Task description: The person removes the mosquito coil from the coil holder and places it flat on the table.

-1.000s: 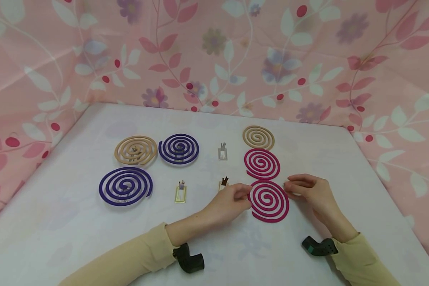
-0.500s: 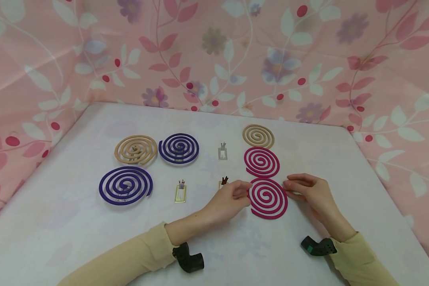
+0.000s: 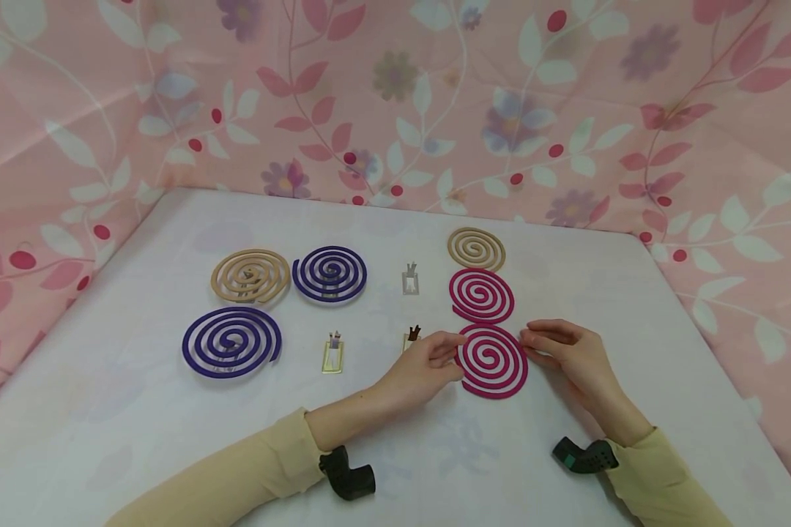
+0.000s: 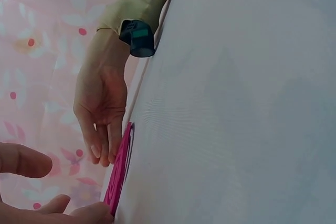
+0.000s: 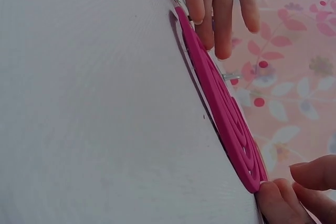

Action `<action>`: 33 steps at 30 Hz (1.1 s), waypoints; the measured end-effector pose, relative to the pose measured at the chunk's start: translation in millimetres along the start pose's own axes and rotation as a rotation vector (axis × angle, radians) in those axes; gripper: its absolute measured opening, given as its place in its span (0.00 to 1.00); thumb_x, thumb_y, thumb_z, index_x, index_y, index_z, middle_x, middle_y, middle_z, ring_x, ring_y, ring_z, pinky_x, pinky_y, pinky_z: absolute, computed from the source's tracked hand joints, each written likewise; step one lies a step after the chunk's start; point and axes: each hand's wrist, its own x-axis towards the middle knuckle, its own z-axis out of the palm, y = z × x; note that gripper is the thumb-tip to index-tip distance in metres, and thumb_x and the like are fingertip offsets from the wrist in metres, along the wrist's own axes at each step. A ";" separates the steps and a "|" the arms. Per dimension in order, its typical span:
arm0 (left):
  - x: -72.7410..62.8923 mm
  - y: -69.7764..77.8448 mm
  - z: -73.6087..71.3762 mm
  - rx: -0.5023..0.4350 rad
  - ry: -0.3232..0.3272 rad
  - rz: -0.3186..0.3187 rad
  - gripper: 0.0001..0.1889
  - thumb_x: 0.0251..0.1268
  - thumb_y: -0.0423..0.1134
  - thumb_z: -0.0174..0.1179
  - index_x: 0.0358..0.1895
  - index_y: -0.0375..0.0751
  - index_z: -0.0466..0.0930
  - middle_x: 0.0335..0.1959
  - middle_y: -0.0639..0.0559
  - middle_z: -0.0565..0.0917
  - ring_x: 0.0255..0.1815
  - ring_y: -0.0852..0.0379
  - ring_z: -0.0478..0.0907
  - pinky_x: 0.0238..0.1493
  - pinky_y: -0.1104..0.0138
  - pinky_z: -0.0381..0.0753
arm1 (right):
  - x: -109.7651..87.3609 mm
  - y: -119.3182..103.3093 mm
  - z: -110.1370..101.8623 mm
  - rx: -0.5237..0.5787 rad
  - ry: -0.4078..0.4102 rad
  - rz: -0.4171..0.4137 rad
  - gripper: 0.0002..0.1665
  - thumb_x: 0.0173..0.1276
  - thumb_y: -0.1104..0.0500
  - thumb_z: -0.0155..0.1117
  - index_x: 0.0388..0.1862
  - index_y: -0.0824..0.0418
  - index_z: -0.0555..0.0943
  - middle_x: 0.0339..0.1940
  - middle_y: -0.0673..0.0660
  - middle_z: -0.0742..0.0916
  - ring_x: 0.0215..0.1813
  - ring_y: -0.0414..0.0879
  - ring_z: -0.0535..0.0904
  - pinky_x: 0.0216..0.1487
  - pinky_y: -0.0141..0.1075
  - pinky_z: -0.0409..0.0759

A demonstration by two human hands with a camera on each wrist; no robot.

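Observation:
Between both hands lies the nearest pink mosquito coil, flat on the table. My left hand touches its left edge, thumb and fingers apart. My right hand touches its right edge with relaxed fingers. In the left wrist view the coil is edge-on beside the right hand's fingers. In the right wrist view fingertips meet the coil's near end. A second pink coil and a tan coil continue the row behind, edges meeting or nearly so.
On the left, a tan coil and two dark blue coils, one behind and one in front, sit raised on metal stands. Separate small stands are silver, gold and one partly hidden by the left hand.
The nearest pink coil has slid slightly away from me, with both hands at its edges. The pink and tan coils behind it have shifted back a little too.

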 end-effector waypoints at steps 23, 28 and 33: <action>-21.2 76.8 -96.8 0.139 0.072 0.214 0.20 0.75 0.35 0.55 0.66 0.39 0.73 0.65 0.45 0.79 0.67 0.50 0.75 0.70 0.56 0.72 | -12.0 -86.1 38.6 0.027 0.081 -0.396 0.24 0.67 0.58 0.70 0.59 0.65 0.80 0.51 0.53 0.86 0.51 0.43 0.83 0.56 0.25 0.80; -39.0 98.4 -146.8 0.122 0.208 0.289 0.21 0.76 0.36 0.53 0.68 0.37 0.71 0.66 0.42 0.77 0.67 0.50 0.74 0.71 0.61 0.71 | -5.8 -106.0 65.9 0.084 -0.007 -0.468 0.21 0.68 0.62 0.69 0.58 0.68 0.80 0.51 0.54 0.86 0.53 0.47 0.81 0.60 0.28 0.77; -58.9 111.1 -187.7 -0.001 0.293 0.396 0.18 0.76 0.37 0.55 0.65 0.39 0.75 0.60 0.48 0.82 0.61 0.55 0.78 0.65 0.69 0.76 | 1.6 -119.3 90.4 0.090 -0.051 -0.500 0.19 0.68 0.62 0.68 0.57 0.65 0.82 0.51 0.53 0.87 0.55 0.48 0.81 0.60 0.29 0.77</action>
